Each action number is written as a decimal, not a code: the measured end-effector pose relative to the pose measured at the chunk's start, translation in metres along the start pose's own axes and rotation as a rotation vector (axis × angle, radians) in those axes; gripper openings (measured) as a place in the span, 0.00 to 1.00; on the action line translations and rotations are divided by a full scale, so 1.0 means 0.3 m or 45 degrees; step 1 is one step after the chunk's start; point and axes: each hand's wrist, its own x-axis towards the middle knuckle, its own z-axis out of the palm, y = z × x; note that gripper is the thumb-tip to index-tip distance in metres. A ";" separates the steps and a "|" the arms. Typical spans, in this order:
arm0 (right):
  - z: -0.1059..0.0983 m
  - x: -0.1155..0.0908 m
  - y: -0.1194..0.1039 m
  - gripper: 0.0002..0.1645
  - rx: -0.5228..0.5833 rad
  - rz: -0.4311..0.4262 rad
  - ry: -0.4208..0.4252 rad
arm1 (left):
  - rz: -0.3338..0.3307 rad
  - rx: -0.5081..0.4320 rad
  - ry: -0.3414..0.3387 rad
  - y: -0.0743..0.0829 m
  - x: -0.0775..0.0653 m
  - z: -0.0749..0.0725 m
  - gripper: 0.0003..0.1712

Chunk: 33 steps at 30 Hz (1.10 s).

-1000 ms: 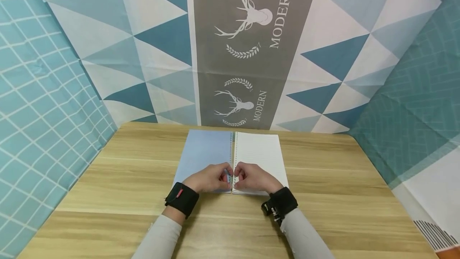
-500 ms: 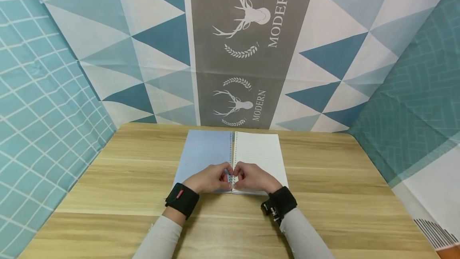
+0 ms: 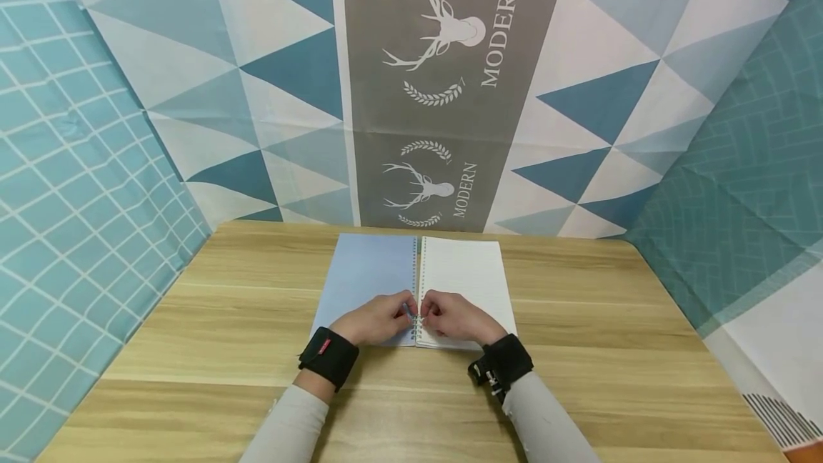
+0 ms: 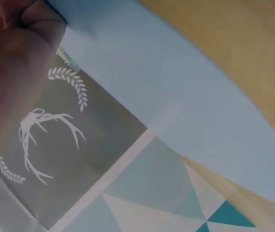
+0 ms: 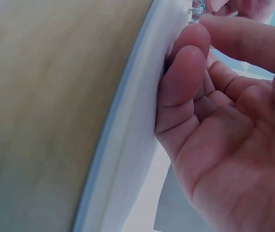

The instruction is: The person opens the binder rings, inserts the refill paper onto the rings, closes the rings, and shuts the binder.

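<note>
A spiral notebook lies spread on the table, its blue cover (image 3: 371, 263) to the left and its lined white pages (image 3: 464, 266) to the right. Between them runs a row of loose-leaf rings (image 3: 414, 334). My left hand (image 3: 371, 320) pinches the rings from the blue side, thumb and forefinger near the lower part of the row. Opposite, my right hand (image 3: 458, 317) pinches them from the page side. In the right wrist view, clear rings (image 5: 196, 10) show beside the fingertips, and curled fingers rest against the pages (image 5: 132, 121). The left fingertips are mostly cut off in the left wrist view.
The wooden table (image 3: 244, 320) extends around the notebook on both sides. A patterned cloth (image 3: 431, 91) with deer heads and triangles hangs behind its back edge. Blue checked cloth (image 3: 77, 163) stands along the left, teal cloth (image 3: 739, 184) along the right.
Both thumbs have moved up toward the forefingers, narrowing the gaps in the hands. More rings now show below them. The notebook stays in place.
</note>
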 end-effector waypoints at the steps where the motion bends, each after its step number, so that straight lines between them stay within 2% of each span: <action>1: 0.000 -0.001 -0.001 0.04 0.009 -0.001 -0.001 | -0.006 0.013 0.013 0.000 0.002 0.003 0.02; 7: -0.001 -0.005 0.000 0.04 0.056 -0.007 -0.016 | -0.058 0.078 0.095 0.010 0.016 0.019 0.05; 12: -0.005 -0.009 -0.002 0.05 0.101 -0.012 -0.043 | -0.067 0.142 0.130 0.018 0.023 0.027 0.06; 21: -0.015 -0.014 -0.008 0.06 0.165 -0.011 -0.083 | -0.061 0.173 0.156 0.025 0.024 0.027 0.07; 26: -0.019 -0.018 -0.014 0.06 0.165 0.001 -0.089 | -0.046 0.197 0.175 0.026 0.022 0.030 0.07; 33: -0.028 -0.025 -0.018 0.07 0.167 -0.020 -0.117 | -0.067 0.216 0.170 0.028 0.024 0.033 0.08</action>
